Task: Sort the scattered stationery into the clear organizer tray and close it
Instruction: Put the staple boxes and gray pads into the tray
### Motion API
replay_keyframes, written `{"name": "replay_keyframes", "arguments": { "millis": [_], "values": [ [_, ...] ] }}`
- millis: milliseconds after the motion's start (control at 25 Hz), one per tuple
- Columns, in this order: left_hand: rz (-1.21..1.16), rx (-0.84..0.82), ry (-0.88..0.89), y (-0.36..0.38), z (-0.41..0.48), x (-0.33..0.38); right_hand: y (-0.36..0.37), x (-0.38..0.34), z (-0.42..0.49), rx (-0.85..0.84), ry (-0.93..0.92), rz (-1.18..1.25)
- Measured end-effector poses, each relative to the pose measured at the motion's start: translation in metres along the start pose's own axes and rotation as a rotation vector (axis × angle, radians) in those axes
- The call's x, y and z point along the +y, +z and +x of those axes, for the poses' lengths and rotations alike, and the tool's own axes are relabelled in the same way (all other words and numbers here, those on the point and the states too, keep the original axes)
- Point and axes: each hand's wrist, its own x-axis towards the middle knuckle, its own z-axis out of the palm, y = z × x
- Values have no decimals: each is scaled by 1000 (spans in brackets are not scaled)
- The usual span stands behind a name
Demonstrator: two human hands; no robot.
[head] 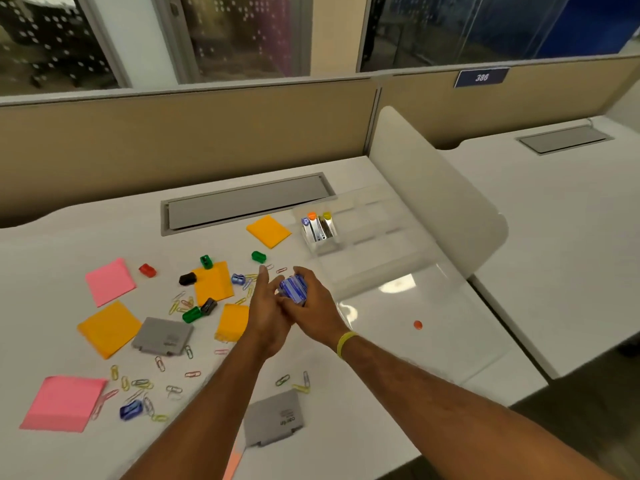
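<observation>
Blue box (293, 289), likely light, stiff, slick: right hand (313, 308) grips its sides; left hand (268, 311) straight-fingered alongside, holding nothing.

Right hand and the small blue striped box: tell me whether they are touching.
Touching. The head view shows the right hand gripping the small blue striped box, thumb and fingers wrapped against it with no gap.

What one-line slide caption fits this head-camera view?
Right hand grips a blue box beside the left hand, above a desk strewn with paper clips.
</observation>
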Motion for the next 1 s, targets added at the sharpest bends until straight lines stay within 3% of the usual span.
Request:
{"name": "replay_keyframes", "arguments": {
  "millis": [280,400,720,1000],
  "values": [
    [140,-28,3,62,39,-18,-58,19,38,120,9,-96],
    [303,-53,37,78,59,-15,-79,25,63,146,-2,-121],
    [1136,188,348,73,120,2,-130,45,160,191,77,-374],
    [1310,286,343,60,149,2,-135,52,224,190,118,-524]
  ]
}}
